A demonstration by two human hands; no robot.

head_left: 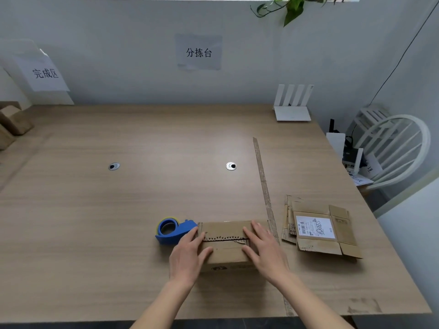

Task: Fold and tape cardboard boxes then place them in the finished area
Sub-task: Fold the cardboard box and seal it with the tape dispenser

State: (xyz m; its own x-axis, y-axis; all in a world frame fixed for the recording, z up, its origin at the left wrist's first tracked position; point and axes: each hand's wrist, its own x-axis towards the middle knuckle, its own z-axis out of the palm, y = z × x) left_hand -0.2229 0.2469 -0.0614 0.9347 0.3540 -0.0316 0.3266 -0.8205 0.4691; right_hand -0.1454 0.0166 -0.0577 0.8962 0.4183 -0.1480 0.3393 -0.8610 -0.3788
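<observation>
Looked like a small packing or sorting station set up in a plain office room. Marked as such by paper signs taped to the far grey wall: "分拣台" (199, 52) at centre, "完成区" (45, 73) at far left above brown cardboard boxes (13, 122). Furnished with a wide wood-grain desk (118, 210) with two cable holes, a white router (292, 108) at far right, a white chair (392, 148) beside the desk's right edge, and a flattened carton with a shipping label (318, 230) at near right.
</observation>
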